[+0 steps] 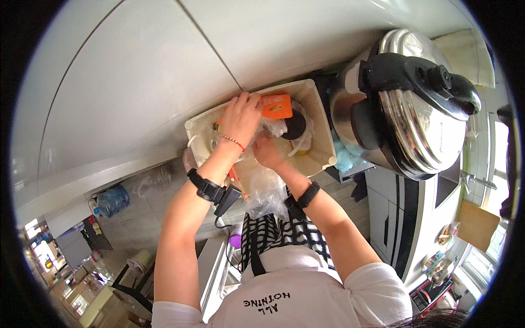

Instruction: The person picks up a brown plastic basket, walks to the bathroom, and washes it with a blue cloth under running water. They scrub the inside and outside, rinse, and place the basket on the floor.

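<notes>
A cream plastic basket [322, 137] with rounded corners stands before me. My left hand [242, 117], with a beaded red bracelet at the wrist, reaches into its far side. Those fingers lie at the left edge of an orange packet [278, 107]; whether they grip it is unclear. Lower in the basket, my right hand [267, 151] is curled and slightly blurred beside crumpled clear plastic [275, 126]; its fingertips are hidden. To its right sits a dark round object [294, 125] wrapped in thin plastic. A clear plastic bag [266, 194] hangs over the basket's near edge.
A large steel pressure cooker [414, 119] with a black handle stands close on the right. A light-blue cloth [346, 156] lies below it. White cabinet panels [123, 82] rise beyond the basket. A big blue water bottle [112, 201] lies at the left.
</notes>
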{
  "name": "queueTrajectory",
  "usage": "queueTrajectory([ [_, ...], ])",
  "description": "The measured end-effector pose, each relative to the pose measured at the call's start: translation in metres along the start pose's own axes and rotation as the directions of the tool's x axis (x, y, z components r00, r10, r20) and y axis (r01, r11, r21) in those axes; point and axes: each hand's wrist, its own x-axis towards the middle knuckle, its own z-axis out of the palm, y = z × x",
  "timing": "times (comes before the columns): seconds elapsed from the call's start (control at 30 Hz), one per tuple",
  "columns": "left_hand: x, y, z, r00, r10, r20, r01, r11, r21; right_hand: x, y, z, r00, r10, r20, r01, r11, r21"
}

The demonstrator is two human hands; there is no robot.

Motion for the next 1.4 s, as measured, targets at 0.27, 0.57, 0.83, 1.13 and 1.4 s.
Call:
queueTrajectory([
  [0.27,0.001,-0.010,-0.013,0.989,-0.058,0.133,0.083,0.977,-0.194,0.043,0.032,0.022,0.957,0.166,-0.239,-0.101,0.959,0.263],
  [0.57,-0.085,-0.048,-0.080,0.953,-0.295,0.066,0.272,0.743,-0.612,-0.003,0.005,-0.005,0.931,-0.157,-0.330,0.343,0.685,0.642],
  [0.83,-0.238,-0.032,-0.089,0.635,-0.772,0.034,0.558,0.428,-0.711,0.010,-0.030,-0.023,0.892,0.094,-0.442,0.191,0.809,0.556],
  [1.13,-0.349,0.038,-0.060,0.402,-0.894,0.198,0.667,0.138,-0.732,-0.022,-0.047,-0.063,0.687,-0.291,-0.665,0.321,0.944,-0.081],
  [1.4,-0.378,0.087,-0.017,0.371,-0.884,0.284,0.626,0.012,-0.780,-0.089,-0.064,-0.013,0.667,-0.349,-0.658,0.406,0.911,-0.072],
])
